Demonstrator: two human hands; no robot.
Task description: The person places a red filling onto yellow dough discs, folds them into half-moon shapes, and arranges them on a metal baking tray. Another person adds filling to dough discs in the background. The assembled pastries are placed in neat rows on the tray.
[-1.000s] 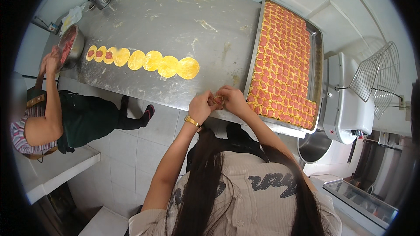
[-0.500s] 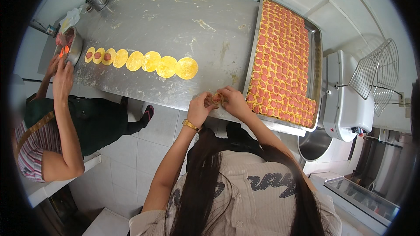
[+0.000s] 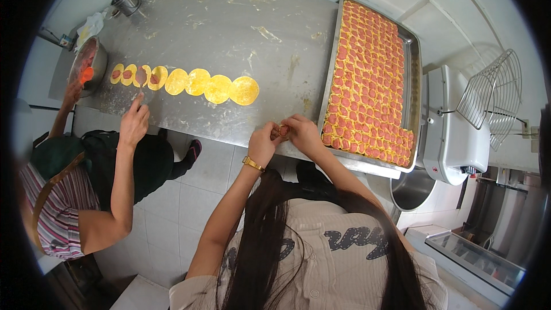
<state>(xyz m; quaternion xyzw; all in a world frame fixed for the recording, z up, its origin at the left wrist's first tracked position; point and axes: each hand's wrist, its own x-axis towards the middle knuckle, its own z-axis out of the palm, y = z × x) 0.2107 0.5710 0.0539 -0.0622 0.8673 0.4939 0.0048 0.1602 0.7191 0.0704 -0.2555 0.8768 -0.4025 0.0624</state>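
Pinched between my left hand and my right hand is a small dumpling, thin yellow dough gathered around pink meat filling. Both hands are at the table's near edge, fingers closed on it. To their right lies a large metal tray with rows of open-topped dumplings. Left of my hands, a row of overlapping round yellow wrappers runs across the table; several at the left end carry dabs of pink filling.
At left, a co-worker's hand holds a flat spreading tool over the wrappers; their other hand is by a metal bowl of filling. A metal cup stands at the back. Right of the tray is a white mixer with a wire guard.
The co-worker's nearer hand has moved right from the bowl to the wrappers, and one more wrapper carries filling. My hands stay in place, the dough now gathered closer around the filling.
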